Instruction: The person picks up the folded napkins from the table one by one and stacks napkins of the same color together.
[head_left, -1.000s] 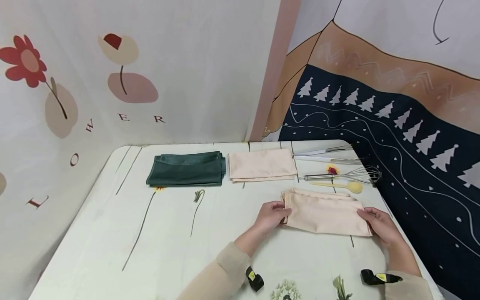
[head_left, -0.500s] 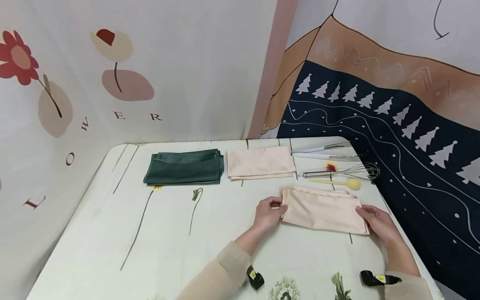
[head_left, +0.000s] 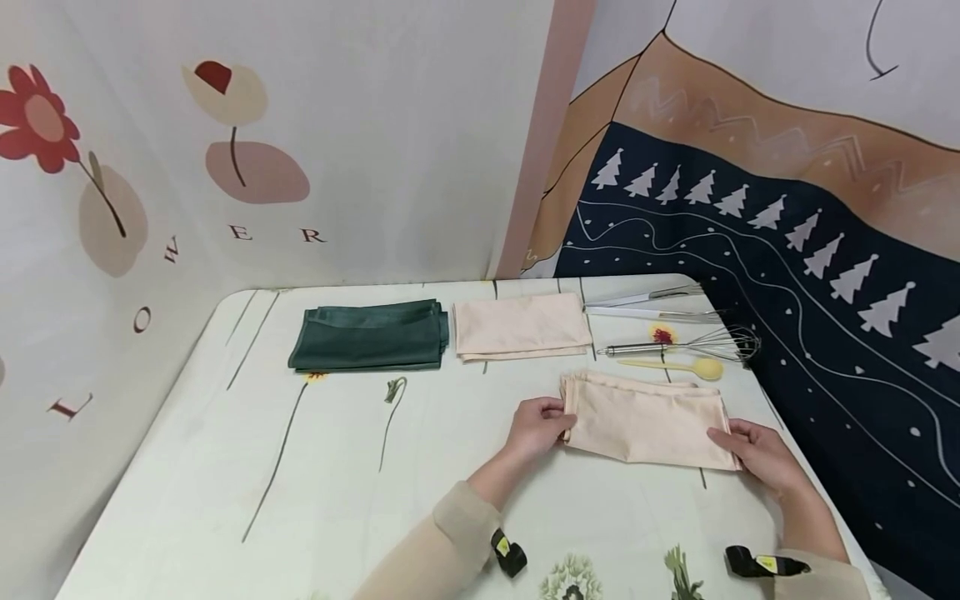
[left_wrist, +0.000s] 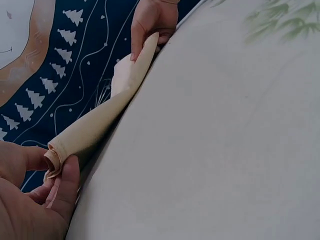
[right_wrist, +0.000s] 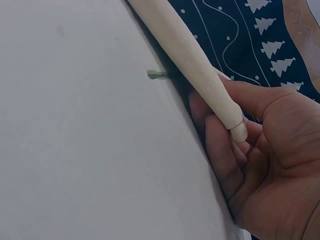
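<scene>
A folded pale peach cloth [head_left: 645, 421] is held at its two short ends above the right part of the table. My left hand [head_left: 536, 429] pinches its left end, thumb on the near face and fingers behind. At the other end, my right hand [head_left: 765, 454] grips the right edge, its thumb lying across the front. In the left wrist view the layers of the cloth [left_wrist: 95, 122] show as a loose roll at the left hand [left_wrist: 37, 190]. The right wrist view has the edge of the cloth [right_wrist: 187, 57] between thumb and fingers of the right hand [right_wrist: 270, 140].
Behind lie a dark green folded cloth [head_left: 367, 336] and a second peach folded cloth [head_left: 521, 327]. Right of them are two white-handled utensils [head_left: 645, 312], a wire whisk [head_left: 675, 346] and a yellow spoon [head_left: 705, 368]. The table's right edge [head_left: 825, 508] runs beside my right arm.
My right hand has shifted slightly at the cloth's right end, its thumb now lower and further across the front. The left hand keeps its hold, and the cloth stays nearly in place.
</scene>
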